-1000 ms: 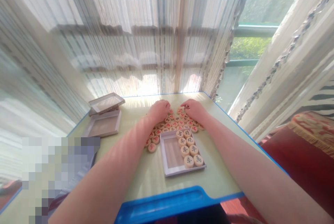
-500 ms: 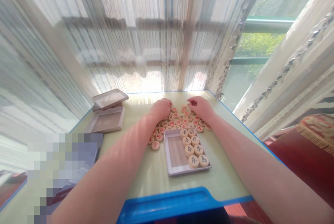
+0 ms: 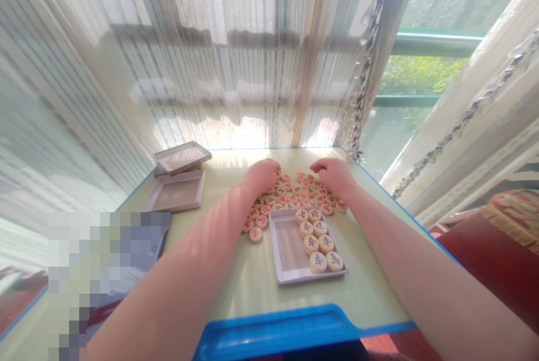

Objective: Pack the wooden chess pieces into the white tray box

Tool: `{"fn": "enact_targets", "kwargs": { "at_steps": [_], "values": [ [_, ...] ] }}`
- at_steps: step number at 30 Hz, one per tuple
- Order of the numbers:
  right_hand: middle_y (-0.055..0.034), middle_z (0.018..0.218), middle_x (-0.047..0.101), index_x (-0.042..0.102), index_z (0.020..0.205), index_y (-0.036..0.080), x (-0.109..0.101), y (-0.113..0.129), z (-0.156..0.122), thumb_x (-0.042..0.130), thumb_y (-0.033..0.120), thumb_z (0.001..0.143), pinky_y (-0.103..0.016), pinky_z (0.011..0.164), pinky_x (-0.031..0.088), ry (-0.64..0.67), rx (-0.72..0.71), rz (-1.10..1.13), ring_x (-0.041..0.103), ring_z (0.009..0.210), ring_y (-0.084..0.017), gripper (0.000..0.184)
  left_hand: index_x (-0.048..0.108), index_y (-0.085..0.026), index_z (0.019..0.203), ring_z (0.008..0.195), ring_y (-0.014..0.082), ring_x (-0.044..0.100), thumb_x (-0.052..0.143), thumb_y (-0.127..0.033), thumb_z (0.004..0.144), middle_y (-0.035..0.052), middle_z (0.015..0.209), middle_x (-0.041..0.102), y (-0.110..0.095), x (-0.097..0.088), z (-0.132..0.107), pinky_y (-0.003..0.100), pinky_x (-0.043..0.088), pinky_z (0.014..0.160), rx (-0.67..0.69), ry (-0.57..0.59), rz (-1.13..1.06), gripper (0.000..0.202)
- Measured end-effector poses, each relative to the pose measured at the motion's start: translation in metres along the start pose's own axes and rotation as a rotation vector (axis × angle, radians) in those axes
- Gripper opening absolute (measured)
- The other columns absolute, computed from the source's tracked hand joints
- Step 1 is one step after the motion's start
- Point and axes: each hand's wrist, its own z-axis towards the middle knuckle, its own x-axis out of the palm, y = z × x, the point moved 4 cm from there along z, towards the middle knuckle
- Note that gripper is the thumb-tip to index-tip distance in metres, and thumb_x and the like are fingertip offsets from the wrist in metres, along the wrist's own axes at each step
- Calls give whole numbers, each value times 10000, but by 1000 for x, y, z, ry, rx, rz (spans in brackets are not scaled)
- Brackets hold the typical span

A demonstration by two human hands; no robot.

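Head view: both hands are on a pile of round wooden chess pieces at the far middle of the tabletop. The left hand rests knuckles-up on the pile's left side with fingers curled under; can't tell if it grips anything. The right hand is at the pile's far right edge, fingers bunched toward the thumb; can't tell whether a piece is pinched. The pieces lie flat with red and black characters up, and a few strays spread left beside the forearm. A shallow white box sits just nearside of the pile. Its right half holds eight pieces in two columns of four; its left half is bare. Well apart at left is a second box, with a third box behind it, tilted. A blue tray runs along the near edge. A striped curtain hangs behind.
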Motion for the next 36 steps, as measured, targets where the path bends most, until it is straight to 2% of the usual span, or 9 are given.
{"fn": "enact_targets", "kwargs": {
  "at_steps": [3,7,10,13,17,23,28,30,36],
  "values": [
    [-37,1010,719,714,993,178,1,3,-1,451,55,714,-269,861,471,-1,-57,-71,635,952,-168,402,662,-187,1049,1030,195,581,425,-94,793,65,1185,600,-1,-1,0,275,445,933,20,-13,26,361],
    [-44,1184,658,679,1109,205,12,13,-4,472,178,791,-309,975,407,106,-227,-188,568,1102,-195,380,639,-172,1094,958,177,598,446,-116,806,90,1144,577,0,-1,1,252,451,880,27,-3,63,351],
    [-74,998,719,729,962,201,13,14,-5,468,272,817,-329,885,447,100,-165,-296,606,997,-227,307,634,-162,1113,997,195,578,435,-155,832,102,1119,580,1,-3,0,269,432,909,14,-31,55,344],
    [-85,861,725,734,871,189,10,13,-4,501,284,786,-327,798,461,37,-89,-335,623,898,-235,266,669,-148,1034,1006,208,569,433,-192,843,107,1072,594,0,-5,-1,283,421,928,8,-25,62,307],
    [-66,889,723,722,880,183,11,8,0,556,302,757,-310,805,453,8,-44,-242,619,889,-213,238,666,-123,1027,961,205,585,375,-211,872,123,1055,602,-2,-6,-2,293,443,897,-1,-13,90,341],
    [-43,982,715,682,1073,209,16,0,8,543,346,757,-319,832,450,-6,26,-167,607,946,-215,370,690,-136,931,900,216,605,373,-249,870,119,998,634,-4,-9,-1,301,475,815,-10,6,142,342],
    [-43,840,723,722,872,223,20,-3,11,559,380,743,-309,780,453,70,37,-173,617,896,-218,260,715,-153,834,879,234,619,421,-225,838,105,864,672,-7,-11,-1,301,477,801,-39,34,90,303],
    [-37,845,718,702,887,208,19,-6,12,579,365,734,-285,740,457,42,58,-108,622,848,-193,251,715,-165,822,895,232,616,461,-224,821,91,802,674,-8,-11,-1,291,467,828,-38,35,72,261],
    [-11,890,707,694,883,220,14,-2,8,574,233,711,-264,721,450,-38,-42,-31,608,801,-161,211,671,-126,929,935,235,604,437,-232,851,129,983,654,-8,-8,0,312,456,845,-65,34,123,268]
  ]
}}
